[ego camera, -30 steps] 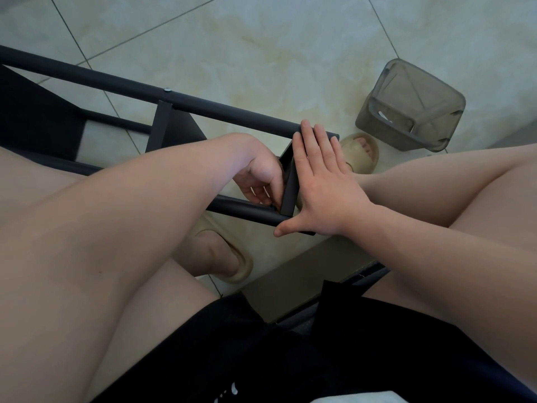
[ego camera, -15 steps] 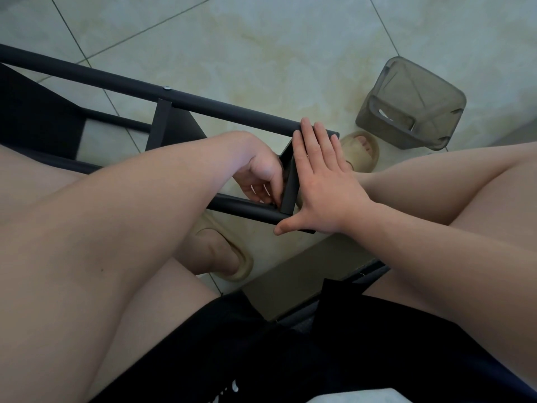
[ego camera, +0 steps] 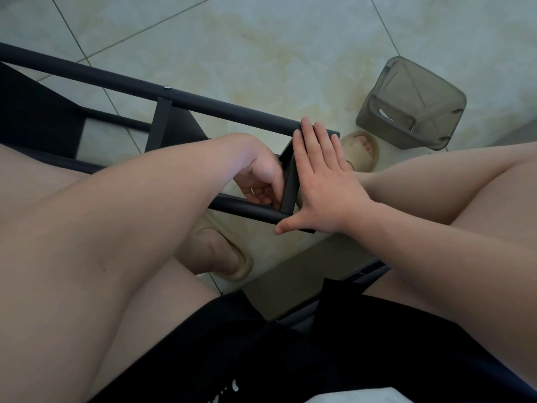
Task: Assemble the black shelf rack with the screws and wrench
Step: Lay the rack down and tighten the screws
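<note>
Floor tiles [ego camera: 261, 39] lie beneath black rack [ego camera: 116, 79] and grey bin [ego camera: 412, 103].

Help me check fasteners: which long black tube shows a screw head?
The far tube, reaching the right hand: a silver screw sits on it; the near tube shows none.

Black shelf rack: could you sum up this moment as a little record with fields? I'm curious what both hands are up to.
Rack: black shelf rack over the tiled floor, in front of the person's legs
Right hand: right hand flat, fingers straight, pressed against the rack's end bar
Left hand: left hand with fingers curled at the bar's inner side; what it holds is hidden
Screw: one screw seated in the upper tube
Nearby: grey plastic bin; beige slipper
</note>
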`<control>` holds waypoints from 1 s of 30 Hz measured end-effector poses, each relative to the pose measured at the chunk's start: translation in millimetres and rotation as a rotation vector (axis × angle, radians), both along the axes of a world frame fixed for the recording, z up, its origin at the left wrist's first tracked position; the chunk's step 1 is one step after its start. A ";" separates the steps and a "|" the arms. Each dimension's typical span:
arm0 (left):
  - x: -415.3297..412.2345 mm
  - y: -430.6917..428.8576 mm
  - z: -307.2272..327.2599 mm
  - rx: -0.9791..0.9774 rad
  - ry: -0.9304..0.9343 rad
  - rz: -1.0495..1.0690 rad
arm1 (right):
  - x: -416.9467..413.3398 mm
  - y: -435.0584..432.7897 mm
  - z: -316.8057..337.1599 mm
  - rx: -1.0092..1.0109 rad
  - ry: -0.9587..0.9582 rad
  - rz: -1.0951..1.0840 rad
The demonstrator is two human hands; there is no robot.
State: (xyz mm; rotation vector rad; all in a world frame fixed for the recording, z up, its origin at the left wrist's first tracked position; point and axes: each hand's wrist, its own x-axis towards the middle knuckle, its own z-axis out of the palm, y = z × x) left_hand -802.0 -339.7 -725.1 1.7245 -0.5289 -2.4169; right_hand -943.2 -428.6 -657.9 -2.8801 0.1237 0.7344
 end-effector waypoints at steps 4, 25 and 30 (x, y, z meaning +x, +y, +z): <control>0.8 0.5 0.3 -0.001 0.002 0.014 | 0.0 -0.4 -0.6 0.002 -0.002 -0.004; 0.6 1.0 -3.9 0.000 0.005 0.020 | 0.3 -0.3 -1.9 0.011 0.000 -0.002; 1.9 1.1 -4.3 0.000 0.019 0.037 | 0.3 -0.8 -1.7 0.013 -0.003 -0.004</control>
